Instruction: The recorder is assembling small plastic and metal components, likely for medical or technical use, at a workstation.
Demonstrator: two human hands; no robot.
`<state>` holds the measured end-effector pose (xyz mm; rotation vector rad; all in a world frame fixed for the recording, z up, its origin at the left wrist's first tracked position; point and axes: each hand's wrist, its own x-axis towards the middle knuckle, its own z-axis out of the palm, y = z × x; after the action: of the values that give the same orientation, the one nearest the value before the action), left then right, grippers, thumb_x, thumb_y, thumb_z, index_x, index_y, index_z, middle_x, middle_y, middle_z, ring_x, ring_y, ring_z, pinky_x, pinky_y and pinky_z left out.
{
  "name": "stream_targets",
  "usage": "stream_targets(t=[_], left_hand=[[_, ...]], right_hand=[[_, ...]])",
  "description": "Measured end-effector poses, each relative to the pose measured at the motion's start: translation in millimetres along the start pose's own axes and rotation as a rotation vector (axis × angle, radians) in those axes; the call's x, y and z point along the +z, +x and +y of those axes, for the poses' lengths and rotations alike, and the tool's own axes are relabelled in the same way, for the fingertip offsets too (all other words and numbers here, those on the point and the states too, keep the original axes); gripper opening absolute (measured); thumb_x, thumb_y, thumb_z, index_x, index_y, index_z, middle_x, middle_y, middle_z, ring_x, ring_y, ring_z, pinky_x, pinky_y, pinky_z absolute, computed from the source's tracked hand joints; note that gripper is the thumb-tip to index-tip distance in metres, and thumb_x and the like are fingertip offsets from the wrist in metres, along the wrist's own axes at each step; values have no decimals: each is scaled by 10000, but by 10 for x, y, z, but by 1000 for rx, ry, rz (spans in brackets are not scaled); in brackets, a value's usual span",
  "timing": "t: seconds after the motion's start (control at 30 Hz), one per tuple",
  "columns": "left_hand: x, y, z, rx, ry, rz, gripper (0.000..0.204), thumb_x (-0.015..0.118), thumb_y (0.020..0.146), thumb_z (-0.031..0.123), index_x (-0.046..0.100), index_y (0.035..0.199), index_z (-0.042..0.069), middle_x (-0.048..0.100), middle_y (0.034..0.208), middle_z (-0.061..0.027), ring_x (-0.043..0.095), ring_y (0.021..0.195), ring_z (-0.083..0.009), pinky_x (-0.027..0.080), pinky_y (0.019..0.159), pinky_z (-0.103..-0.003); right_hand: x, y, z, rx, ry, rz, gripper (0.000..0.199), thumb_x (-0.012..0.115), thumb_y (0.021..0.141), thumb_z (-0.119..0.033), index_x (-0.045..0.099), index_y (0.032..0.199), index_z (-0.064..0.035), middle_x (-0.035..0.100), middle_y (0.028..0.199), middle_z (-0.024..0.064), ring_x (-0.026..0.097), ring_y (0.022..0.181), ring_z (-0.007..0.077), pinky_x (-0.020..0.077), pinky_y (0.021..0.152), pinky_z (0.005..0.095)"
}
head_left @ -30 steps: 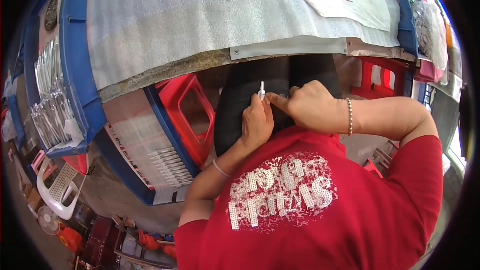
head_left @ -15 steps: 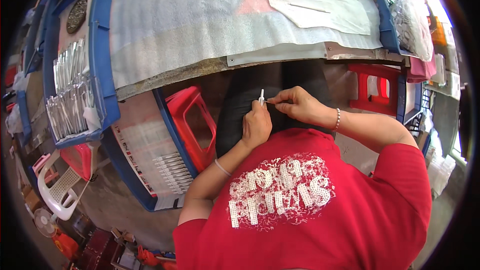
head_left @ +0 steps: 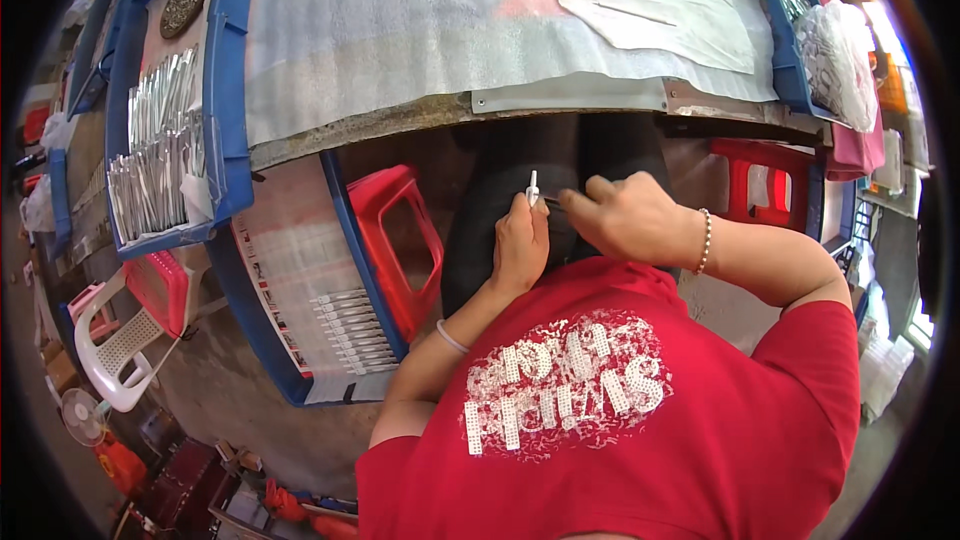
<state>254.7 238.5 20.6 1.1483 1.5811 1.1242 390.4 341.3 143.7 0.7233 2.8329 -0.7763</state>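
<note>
The small white stick-like piece [head_left: 532,186] stands upright in the lap, below the front edge of the surface [head_left: 560,100], and is pinched between the fingers of the left hand [head_left: 520,240]. Far to the left, a blue tray [head_left: 222,90] holds rows of thin silvery pieces [head_left: 155,170], and below it a white plastic chair [head_left: 105,360] stands on the floor. Nearer in, another blue tray [head_left: 345,240] carries a few more long clear pieces [head_left: 352,325], and a red stool [head_left: 395,240] sits just beside it. To the right of the white piece, the right hand [head_left: 625,220] has its fingers curled together around a small dark thing at the piece's base; what exactly they grip I cannot tell. A bead bracelet [head_left: 704,240] circles that wrist. Farther right stands a second red stool [head_left: 770,185].
</note>
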Motion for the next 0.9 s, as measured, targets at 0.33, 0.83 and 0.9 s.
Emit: stream_targets(t=[0.33,0.83,0.9], left_hand=[[48,29,-59,-28,126,1,141,482,932,77,448,843,-27,552,688,-274,569,702,-474,396,535,-520],[43,54,-51,-74,56,43,167,481,947,93,455,825,-17,558,677,-256,577,677,-462,402,504,-489],[26,81,-57,-89,63,38,158,480,945,89,450,835,-20,555,668,-263,575,679,-468,404,505,-498]], right_hand=[[360,35,244,67,184,128,275,647,811,-121,647,1077,-52,585,664,125,600,521,230,449,434,374],[136,227,67,-42,-251,-145,513,586,731,-141,592,1237,-55,541,580,90,590,524,218,460,443,358],[162,249,106,26,-155,-199,485,587,753,-121,592,1233,-54,571,603,94,600,536,235,467,453,367]])
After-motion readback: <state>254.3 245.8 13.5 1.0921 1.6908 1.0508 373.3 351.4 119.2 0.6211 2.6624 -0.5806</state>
